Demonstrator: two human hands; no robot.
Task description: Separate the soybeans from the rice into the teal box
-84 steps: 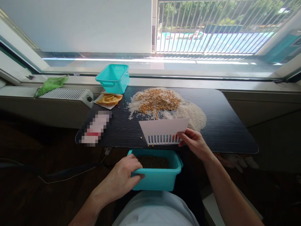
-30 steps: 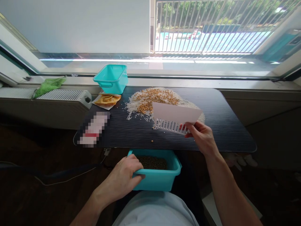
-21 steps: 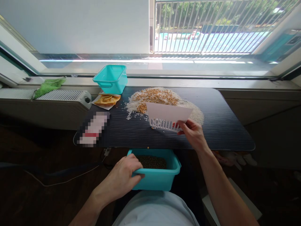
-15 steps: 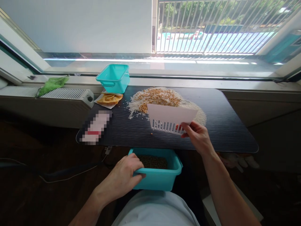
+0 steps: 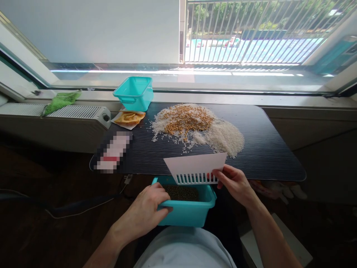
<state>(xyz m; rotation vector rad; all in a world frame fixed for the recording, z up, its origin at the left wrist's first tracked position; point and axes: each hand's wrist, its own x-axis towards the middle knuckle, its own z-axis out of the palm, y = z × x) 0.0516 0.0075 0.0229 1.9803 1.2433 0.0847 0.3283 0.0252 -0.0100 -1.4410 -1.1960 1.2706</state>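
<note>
My left hand (image 5: 156,201) grips the near left rim of a turquoise plastic tub (image 5: 184,214), its thumb outside. Small dark brownish grains (image 5: 181,193) lie in the tub. In my right hand (image 5: 232,182) is a white slotted card (image 5: 196,165), pinched at its right end and tilted, with a comb-like row of slots along its lower edge. The card is over the far rim of the tub, at the table's front edge. Beyond it, a pile of white rice (image 5: 225,137) is spread on the table, with yellow peas or similar round grains (image 5: 189,117) scattered on top.
On the dark table (image 5: 267,149), a second turquoise tub (image 5: 136,93) stands at the back left, beside a folded yellow cloth (image 5: 129,117). A blurred-out flat object (image 5: 114,152) lies at the left. A green cloth (image 5: 63,101) rests on the radiator (image 5: 80,111) by the window.
My right hand has brought the slotted card down and toward me, from in front of the grain pile to over the tub's far rim. My left hand keeps its grip.
</note>
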